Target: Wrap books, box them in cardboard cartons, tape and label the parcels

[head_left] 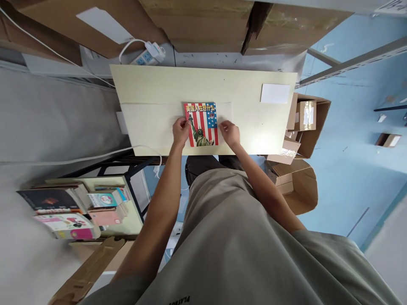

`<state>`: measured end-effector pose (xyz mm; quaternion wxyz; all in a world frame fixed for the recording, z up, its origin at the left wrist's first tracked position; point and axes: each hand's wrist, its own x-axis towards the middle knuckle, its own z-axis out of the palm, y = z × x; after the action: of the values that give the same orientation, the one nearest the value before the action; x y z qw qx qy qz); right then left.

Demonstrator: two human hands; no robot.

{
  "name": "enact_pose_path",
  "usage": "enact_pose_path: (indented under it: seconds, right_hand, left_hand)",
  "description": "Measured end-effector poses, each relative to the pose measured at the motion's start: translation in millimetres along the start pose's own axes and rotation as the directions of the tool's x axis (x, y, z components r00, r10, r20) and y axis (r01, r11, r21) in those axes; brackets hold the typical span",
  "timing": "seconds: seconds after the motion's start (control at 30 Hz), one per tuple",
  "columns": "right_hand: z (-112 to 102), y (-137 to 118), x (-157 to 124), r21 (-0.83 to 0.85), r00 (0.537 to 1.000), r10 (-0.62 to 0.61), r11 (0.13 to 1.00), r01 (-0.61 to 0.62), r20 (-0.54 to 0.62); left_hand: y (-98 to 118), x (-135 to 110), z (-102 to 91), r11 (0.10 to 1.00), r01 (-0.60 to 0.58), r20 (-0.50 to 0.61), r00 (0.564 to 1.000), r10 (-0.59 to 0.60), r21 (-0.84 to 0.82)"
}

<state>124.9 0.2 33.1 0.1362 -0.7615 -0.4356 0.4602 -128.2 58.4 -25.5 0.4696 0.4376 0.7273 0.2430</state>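
A book with red and white stripes, a starry blue corner and the Statue of Liberty on its cover lies face up on the pale table, its title in Chinese characters. At its left edge my left hand is closed, thumb and fingertips pinching the border. My right hand is also closed, fingertips together right beside the book's right edge; whether they hold something thin is too small to tell. Under the book a pale, thin sheet stretches to the left and a little to the right.
A white paper slip lies at the table's right end. Behind the table stand large cartons and a power strip. Open boxes are at the right. Stacked books rest on a lower surface at left, near a white cable.
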Motion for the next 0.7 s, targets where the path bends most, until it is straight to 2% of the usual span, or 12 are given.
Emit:
enact_pose_path:
  seconds: [0.07,0.13,0.33,0.5,0.6,0.67,0.7]
  right_hand:
    - [-11,11,-4,-0.094,0.989,0.006,0.995,-0.019,-0.145]
    - [-17,20,-5,-0.154,0.973,0.032,0.986,-0.069,-0.23]
    - [-14,31,-2,-0.074,0.982,0.106,0.99,-0.119,-0.156]
    - [-17,26,-9,-0.048,0.986,0.048,0.997,-0.056,-0.158]
    - [-14,11,-16,-0.043,0.989,-0.069,0.997,0.064,-0.132]
    - [-6,-4,-19,-0.035,0.986,-0.14,0.99,0.138,-0.095]
    - [1,-12,-18,-0.033,0.983,-0.167,0.986,0.165,-0.073]
  left_hand:
    - [-3,1,1.1,1.0,0.004,-0.012,1.0,-0.004,-0.023]
    - [-7,2,0.8,0.999,0.017,-0.037,0.999,-0.019,-0.052]
    - [-12,6,0.5,0.996,0.022,-0.083,0.996,-0.029,-0.086]
    - [-12,2,10.6,0.999,-0.021,-0.143,0.99,0.013,-0.05]
    - [-11,-17,15.6,0.998,-0.045,-0.204,0.977,0.053,0.041]
    - [-10,-39,18.0,0.989,-0.066,-0.173,0.981,0.089,0.135]
    - [-10,-52,19.4,0.979,-0.088,-0.121,0.986,0.111,0.184]
